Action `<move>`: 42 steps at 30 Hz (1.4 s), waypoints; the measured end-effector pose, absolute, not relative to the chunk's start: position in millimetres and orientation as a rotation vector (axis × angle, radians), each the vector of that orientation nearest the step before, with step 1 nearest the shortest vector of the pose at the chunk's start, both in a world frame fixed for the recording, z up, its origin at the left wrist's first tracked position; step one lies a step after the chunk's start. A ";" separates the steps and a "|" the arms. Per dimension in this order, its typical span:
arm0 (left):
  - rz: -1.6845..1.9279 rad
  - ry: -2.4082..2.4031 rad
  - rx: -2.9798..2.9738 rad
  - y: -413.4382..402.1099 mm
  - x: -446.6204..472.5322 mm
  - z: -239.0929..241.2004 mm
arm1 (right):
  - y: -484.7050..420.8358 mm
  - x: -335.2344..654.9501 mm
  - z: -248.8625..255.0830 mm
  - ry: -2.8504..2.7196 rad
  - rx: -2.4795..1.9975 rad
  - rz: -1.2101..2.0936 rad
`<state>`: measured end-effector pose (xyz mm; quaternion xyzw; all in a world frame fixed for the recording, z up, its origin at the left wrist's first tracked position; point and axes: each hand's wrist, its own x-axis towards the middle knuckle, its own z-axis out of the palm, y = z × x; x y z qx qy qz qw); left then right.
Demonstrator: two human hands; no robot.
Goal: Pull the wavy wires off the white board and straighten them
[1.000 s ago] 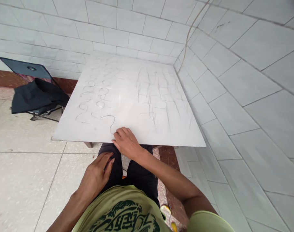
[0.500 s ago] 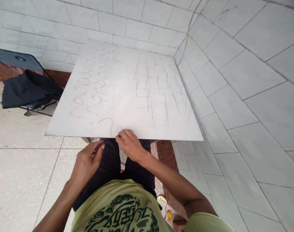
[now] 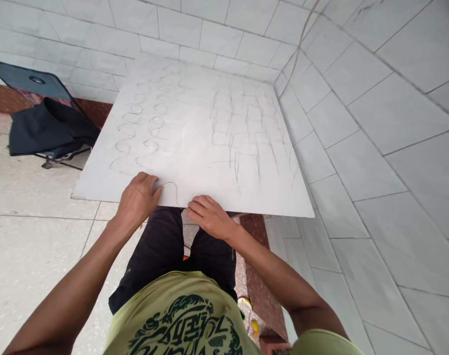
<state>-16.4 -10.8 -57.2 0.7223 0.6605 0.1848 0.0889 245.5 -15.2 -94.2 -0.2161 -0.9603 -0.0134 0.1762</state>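
A large white board (image 3: pixel 209 123) lies flat in front of me, with several thin wavy wires on its left half and straighter strands on its right half. My left hand (image 3: pixel 137 197) rests on the board's near edge with fingers curled, its thumb pressed on the left end of one thin wavy wire (image 3: pixel 170 186). My right hand (image 3: pixel 209 216) sits at the near edge just right of that wire's lower end, fingers pressed together. Whether they pinch anything is hidden. My dark trousers (image 3: pixel 165 251) show below the board.
A folding chair (image 3: pixel 35 81) with dark cloth (image 3: pixel 49 130) draped on it stands at the far left on the tiled floor. White tiled walls meet in a corner behind and to the right of the board. A thin cable (image 3: pixel 296 54) hangs down that corner.
My left hand rose from my thigh onto the board's near edge and now touches the wavy wire. My right hand slid slightly right along the edge.
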 end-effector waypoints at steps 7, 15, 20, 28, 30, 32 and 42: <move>0.378 1.957 2.248 -0.6 -11.0 -56.2 | -16.2 254.2 -106.1 -2.668 -0.588 -0.114; 0.164 1.862 2.272 1.7 -10.7 -47.1 | -17.8 257.4 -106.0 -2.641 -0.598 -0.091; 0.218 1.854 2.255 -14.8 -13.8 -49.3 | -25.1 261.9 -108.4 -2.593 -0.538 -0.100; 0.336 1.743 2.287 -29.1 -17.6 -51.4 | -38.1 262.3 -100.2 -2.506 -0.417 -0.260; 0.345 1.743 2.285 -28.9 -17.1 -52.1 | -38.3 262.3 -100.1 -2.508 -0.412 -0.227; 0.347 1.769 2.267 -28.4 -17.4 -51.5 | -38.2 262.1 -100.7 -2.538 -0.434 -0.183; 0.637 1.774 1.849 -40.4 -10.4 -24.0 | -46.3 231.1 -69.6 -2.381 -0.863 -0.086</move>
